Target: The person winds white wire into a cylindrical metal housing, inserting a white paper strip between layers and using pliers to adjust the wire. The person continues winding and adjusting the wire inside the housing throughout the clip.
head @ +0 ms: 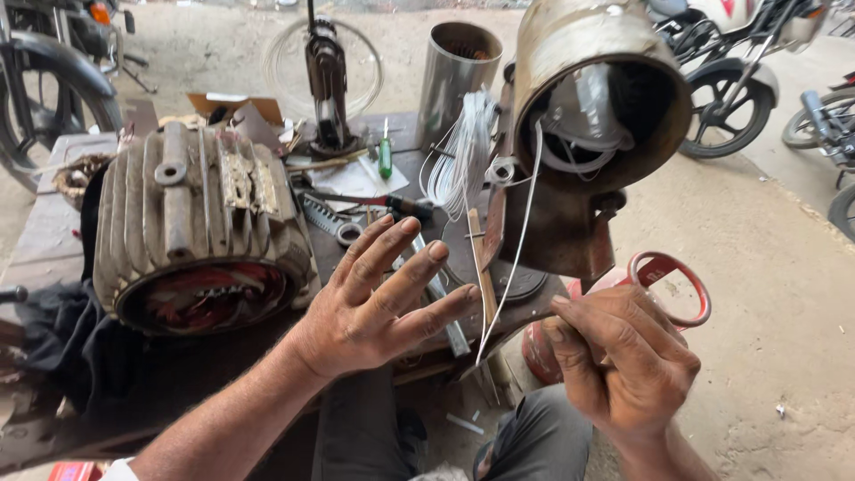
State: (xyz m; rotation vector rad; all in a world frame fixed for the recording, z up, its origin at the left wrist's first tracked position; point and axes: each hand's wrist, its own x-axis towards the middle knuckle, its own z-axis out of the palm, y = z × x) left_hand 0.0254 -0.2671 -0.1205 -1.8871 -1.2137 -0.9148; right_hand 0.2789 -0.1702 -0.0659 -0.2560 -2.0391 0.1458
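Left hand was spread flat, fingers splayed, over the tabletop edge. Right hand pinched white wire hanging from the stator housing at 1 o'clock; open floor at 3 o'clock.

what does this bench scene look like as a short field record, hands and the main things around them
setting: outdoor workbench with motorcycles around it
left hand: left hand open, fingers spread, holding nothing, hovering before the bench edge
right hand: right hand closed, pinching the lower end of a white insulation strip
strip path: runs up into the rusty motor stator housing
other motor: ribbed motor casing lying on the bench, left
also there: steel cylinder, green screwdriver, red gas cylinder
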